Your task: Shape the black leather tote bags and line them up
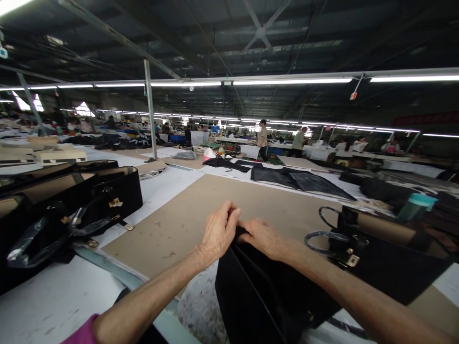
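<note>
A black handbag (247,296) lies tilted at the table's near edge, its top corner rising between my hands. My right hand (263,237) grips that corner, with thumb and fingers closed on the black material. Right beside it, my left hand (219,230) is closed in a pinch just above the corner. What sits between its fingertips, if anything, is too small to make out. The lower part of the bag runs under my right forearm, where a small metal fitting shows faintly.
Several black handbags (116,193) with gold clasps and plastic-wrapped handles stand at left. Another black handbag (383,258) stands at right, near a teal-lidded bottle (416,208). Tan board (172,215) covers the table; flat black pieces (297,180) lie beyond. People (262,138) are in the background.
</note>
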The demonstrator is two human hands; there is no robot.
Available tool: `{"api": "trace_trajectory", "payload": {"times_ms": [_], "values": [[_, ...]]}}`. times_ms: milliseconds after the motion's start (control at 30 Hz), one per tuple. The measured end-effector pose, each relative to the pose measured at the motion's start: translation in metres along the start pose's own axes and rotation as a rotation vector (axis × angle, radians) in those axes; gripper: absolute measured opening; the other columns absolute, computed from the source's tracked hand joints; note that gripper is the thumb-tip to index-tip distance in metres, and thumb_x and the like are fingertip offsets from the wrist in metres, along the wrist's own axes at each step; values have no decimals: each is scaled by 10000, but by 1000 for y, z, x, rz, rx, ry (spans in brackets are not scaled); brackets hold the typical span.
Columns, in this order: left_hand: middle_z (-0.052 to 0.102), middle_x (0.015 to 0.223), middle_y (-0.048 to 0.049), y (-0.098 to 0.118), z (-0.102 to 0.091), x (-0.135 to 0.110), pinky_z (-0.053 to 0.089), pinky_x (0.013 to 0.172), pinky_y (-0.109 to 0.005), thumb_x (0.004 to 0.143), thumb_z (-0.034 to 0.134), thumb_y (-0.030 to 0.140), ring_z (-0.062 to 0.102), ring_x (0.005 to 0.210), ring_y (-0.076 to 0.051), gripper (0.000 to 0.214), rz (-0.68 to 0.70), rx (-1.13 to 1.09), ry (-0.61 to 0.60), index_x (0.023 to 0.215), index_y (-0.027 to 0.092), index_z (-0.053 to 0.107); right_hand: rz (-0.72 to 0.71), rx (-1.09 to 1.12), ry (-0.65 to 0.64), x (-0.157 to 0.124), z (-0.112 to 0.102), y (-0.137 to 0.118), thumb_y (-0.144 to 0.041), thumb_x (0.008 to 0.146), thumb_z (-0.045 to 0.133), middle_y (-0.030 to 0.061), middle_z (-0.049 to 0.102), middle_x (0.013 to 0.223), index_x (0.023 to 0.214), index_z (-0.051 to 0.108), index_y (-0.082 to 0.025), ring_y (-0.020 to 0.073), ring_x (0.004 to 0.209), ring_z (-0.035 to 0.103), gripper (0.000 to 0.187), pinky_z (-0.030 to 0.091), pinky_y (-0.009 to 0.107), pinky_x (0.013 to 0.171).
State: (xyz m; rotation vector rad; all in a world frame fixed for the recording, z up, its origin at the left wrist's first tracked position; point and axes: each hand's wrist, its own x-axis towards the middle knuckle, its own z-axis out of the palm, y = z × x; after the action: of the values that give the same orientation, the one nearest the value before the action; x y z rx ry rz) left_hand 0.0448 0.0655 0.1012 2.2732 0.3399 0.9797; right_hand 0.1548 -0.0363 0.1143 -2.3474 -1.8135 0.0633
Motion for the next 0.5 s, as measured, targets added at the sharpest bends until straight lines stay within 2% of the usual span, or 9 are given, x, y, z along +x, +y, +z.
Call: {"api": "trace_trajectory", "payload": {"times_ms": [133, 233, 367, 500], "values": [[552, 923, -34, 6, -16, -38, 399, 792, -252, 856, 361, 321, 511, 874, -141, 208, -26, -116, 103, 967, 185, 472, -43, -48, -76, 2, -3, -2, -308, 789, 472, 40, 645, 791, 819, 607, -189, 173, 792, 582, 183, 376, 243, 673], [530, 1069, -58, 11, -27, -76, 386, 876, -297, 848, 370, 334, 486, 1002, -176, 249, -74, -160, 97, 1050, 220, 461, -36, -24, -83, 1, -11, 1, -300, 792, 445, 33, 639, 779, 749, 600, -190, 157, 765, 575, 195, 382, 235, 654], [446, 1250, -82, 18, -32, -116, 337, 965, -383, 763, 478, 440, 402, 1153, -251, 486, -225, -95, 65, 1204, 248, 407, 140, 46, -113, -2, -32, 12, -296, 751, 466, 12, 607, 679, 659, 574, -182, 148, 661, 563, 183, 362, 217, 548], [374, 1325, -95, 26, -25, -125, 294, 1001, -418, 548, 676, 475, 321, 1216, -313, 889, -197, -31, -77, 1317, 232, 300, 370, 50, -88, -10, -53, 27, -294, 703, 500, 3, 553, 564, 619, 545, -165, 149, 549, 536, 161, 325, 221, 478]]}}
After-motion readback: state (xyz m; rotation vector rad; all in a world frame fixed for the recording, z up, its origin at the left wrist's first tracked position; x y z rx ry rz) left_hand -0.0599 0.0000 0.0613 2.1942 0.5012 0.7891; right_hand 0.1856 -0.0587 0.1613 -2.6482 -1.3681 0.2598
